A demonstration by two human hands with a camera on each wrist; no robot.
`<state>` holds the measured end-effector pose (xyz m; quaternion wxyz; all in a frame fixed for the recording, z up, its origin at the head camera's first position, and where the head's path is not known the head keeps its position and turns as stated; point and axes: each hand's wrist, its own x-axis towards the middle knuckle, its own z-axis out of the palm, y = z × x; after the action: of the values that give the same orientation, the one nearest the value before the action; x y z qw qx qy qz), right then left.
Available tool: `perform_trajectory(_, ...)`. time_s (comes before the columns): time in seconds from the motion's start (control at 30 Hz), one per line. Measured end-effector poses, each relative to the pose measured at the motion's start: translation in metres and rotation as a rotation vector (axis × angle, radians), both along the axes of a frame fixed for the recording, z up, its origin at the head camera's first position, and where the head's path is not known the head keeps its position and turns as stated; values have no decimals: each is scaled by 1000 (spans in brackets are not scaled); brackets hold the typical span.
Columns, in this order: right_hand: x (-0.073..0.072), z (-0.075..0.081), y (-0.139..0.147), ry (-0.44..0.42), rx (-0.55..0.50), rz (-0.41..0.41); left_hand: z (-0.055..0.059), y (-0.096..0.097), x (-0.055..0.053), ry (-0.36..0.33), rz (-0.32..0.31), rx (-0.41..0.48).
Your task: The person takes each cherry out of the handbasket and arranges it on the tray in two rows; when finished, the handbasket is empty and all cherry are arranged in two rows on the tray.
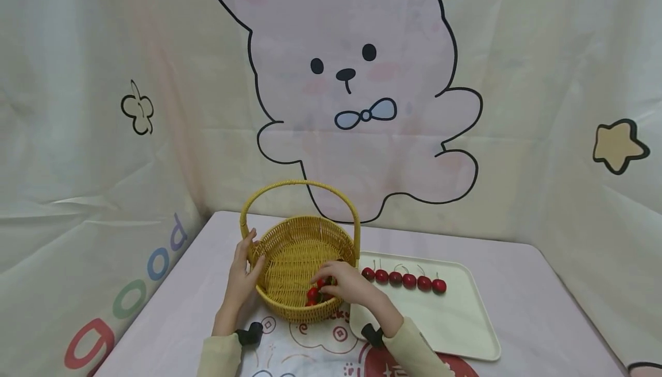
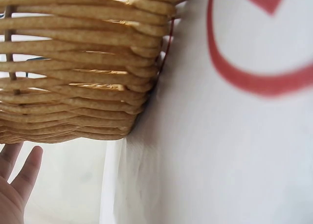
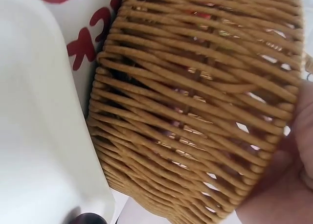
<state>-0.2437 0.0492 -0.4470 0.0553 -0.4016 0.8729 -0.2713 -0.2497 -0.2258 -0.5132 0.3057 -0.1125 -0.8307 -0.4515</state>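
Note:
A round yellow wicker basket (image 1: 289,250) with a tall arched handle stands on the table. My left hand (image 1: 242,276) holds its left rim, thumb over the inner edge and fingers along the outside by the handle's foot. Red cherries (image 1: 312,294) lie inside at the basket's near right. Over them, my right hand (image 1: 349,283) reaches across the right rim with bent fingers, one cherry showing between thumb and fingertips; I cannot tell if it is pinched. In the right wrist view, the woven wall (image 3: 195,106) hides most of the fingers.
Right of the basket lies a white rectangular tray (image 1: 439,325), its left side close against the basket. A row of several stemmed cherries (image 1: 409,281) runs along its far part. Behind the table (image 1: 517,285) hangs a printed cloth (image 1: 357,153).

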Motion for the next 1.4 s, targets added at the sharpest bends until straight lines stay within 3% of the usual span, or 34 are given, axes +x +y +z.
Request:
perform_trajectory(0.4, -17, -5, -10, -29, 119, 85, 1, 2, 0, 7, 20, 9)
perform_trajectory(0.8, -23, -4, -18, -28, 276, 73, 3, 0, 0, -4, 4, 13)
perform_trajectory(1.4, -19, -4, -19, -14, 312, 94, 1, 2, 2, 10, -8, 23)
